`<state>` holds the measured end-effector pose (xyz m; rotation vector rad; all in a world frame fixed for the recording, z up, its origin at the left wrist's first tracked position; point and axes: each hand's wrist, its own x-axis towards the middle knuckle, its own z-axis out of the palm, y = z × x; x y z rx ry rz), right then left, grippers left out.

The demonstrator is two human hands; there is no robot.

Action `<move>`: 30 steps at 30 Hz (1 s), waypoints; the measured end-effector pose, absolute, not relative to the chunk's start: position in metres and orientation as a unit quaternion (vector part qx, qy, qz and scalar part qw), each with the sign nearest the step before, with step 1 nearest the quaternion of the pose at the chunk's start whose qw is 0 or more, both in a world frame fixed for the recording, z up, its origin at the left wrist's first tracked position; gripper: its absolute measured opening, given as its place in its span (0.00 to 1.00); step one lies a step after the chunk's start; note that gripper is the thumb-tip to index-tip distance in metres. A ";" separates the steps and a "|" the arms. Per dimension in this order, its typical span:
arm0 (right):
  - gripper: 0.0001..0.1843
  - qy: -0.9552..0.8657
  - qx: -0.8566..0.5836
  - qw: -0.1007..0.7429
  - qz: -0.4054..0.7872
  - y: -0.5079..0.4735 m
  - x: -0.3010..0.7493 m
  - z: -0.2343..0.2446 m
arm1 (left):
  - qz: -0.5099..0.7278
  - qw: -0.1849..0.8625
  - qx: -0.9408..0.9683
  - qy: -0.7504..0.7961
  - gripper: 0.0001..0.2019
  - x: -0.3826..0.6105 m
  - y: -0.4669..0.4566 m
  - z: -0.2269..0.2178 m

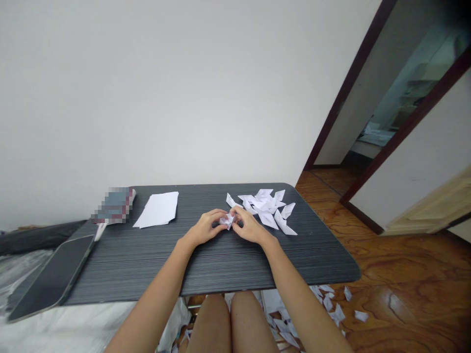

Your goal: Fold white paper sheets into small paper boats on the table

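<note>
A small piece of folded white paper (227, 222) is held between the two hands just above or on the surface (228, 269); whether it touches the dark, streaked top is hard to tell. The left hand (206, 228) comes in from the left, its fingers curled and closed on the paper's near left side, thumb below and index finger above. The right hand (250, 226) meets it from the other side, its fingers bent and gripping the paper's right edge. The fingertips of both hands are close together, partly hiding the folds.

Just beyond the right hand lies a loose pile of folded paper pieces (265, 205), pointed and overlapping, a few spread toward the right. Well to the left of the hands, flat white sheets (158, 210) lie in a slightly uneven stack. Farther left sits a pixelated object (116, 205), and nearer the person a dark flat slab (53, 274) with a pale rim, resembling a phone or tablet.

Below, past the person's knees (231, 318), more folded papers (336, 314) are scattered on the wooden floor (397, 284). A plain pale wall (221, 98) stands behind the surface, with a dark-framed doorway (390, 108) at right.
</note>
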<state>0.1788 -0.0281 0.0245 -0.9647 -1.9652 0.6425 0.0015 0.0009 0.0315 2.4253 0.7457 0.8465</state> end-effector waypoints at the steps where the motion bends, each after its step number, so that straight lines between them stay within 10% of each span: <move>1: 0.10 -0.786 -0.383 0.413 0.255 -0.028 0.179 0.024 | 0.309 0.228 0.882 0.273 0.12 0.001 0.002 0.030; 30: 0.10 -0.684 -0.425 0.511 0.301 -0.017 0.183 0.020 | 0.410 0.371 0.765 0.331 0.11 0.005 0.004 0.026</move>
